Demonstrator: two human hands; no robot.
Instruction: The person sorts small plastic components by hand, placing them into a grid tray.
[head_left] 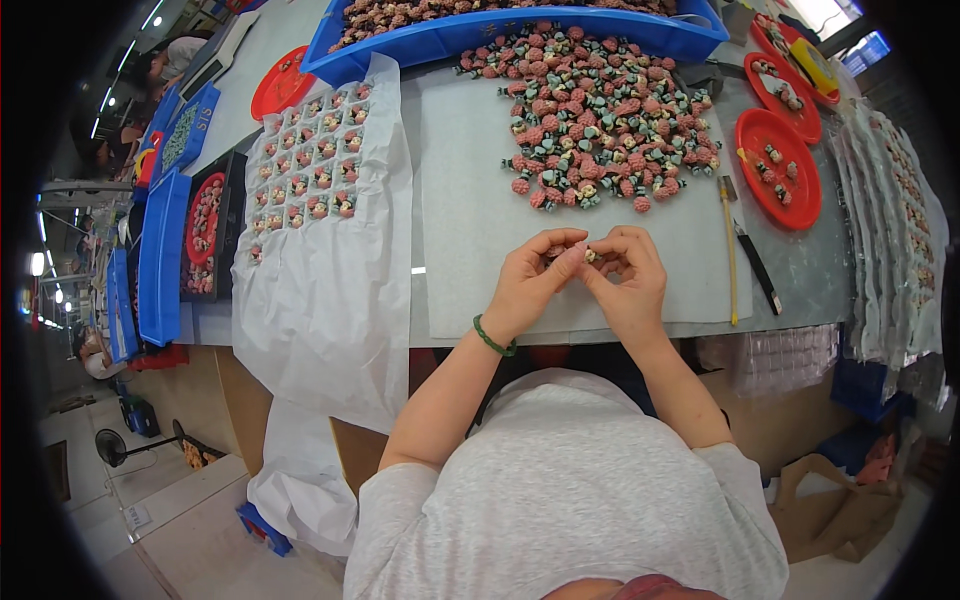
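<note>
My left hand (535,275) and my right hand (628,277) meet over the near edge of the white work sheet (460,240). Between their fingertips is a small painted figurine (590,256), mostly covered by the fingers. Both hands are closed on it in a pinch. Just beyond them lies a large heap of similar pink, green and dark figurines (600,120). To the left, a tray of figurines (308,165) stands in rows of cells on thin white paper (320,280).
Behind the heap is a blue bin (440,45) full of pieces. Red plates (800,205) with a few figurines sit at the right, near a thin brush (729,260) and a black-handled tool (760,270). Stacked filled trays (890,230) stand far right; a blue crate (160,270) is left.
</note>
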